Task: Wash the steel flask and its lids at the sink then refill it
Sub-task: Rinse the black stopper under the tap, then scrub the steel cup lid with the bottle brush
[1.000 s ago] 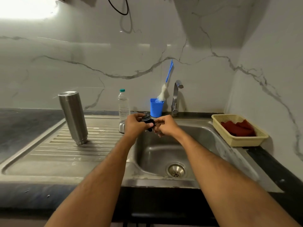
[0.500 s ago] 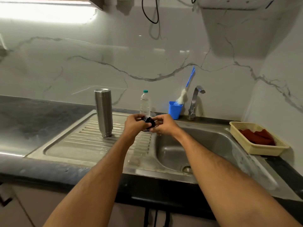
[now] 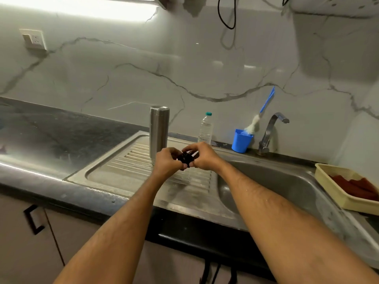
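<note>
Both hands meet over the ribbed draining board (image 3: pixel 127 167), just left of the sink basin (image 3: pixel 272 181). The left hand (image 3: pixel 167 161) and the right hand (image 3: pixel 202 157) are pressed close together, fingers curled round a small dark lid (image 3: pixel 185 157) held between them, so each hand grips the same piece. It looks like one of the flask's stoppers, though the fingers cover most of it and I cannot say whether it is one part or two being fitted together.

The steel flask (image 3: pixel 159 133) stands upright at the back of the draining board, just behind the left hand and apart from it. Its top looks bare of any cap (the rim catches the light). A thin trickle or drip seems to hang below the hands, which suggests the lid is wet, so my guess is that washing is well along and the lid work is the step in hand. Refilling seems yet to come: the tap (image 3: pixel 272 130) shows no running water, and a plastic water bottle (image 3: pixel 205 128) waits capped by the wall.

A blue cup (image 3: pixel 241 141) holding a brush (image 3: pixel 260 115) sits beside the tap, and a cream basket (image 3: pixel 328 182) with a red cloth sits at the right edge, partly cut off. Whether the flask holds water I cannot tell from here, and the basin's drain lies hidden behind the right forearm.
</note>
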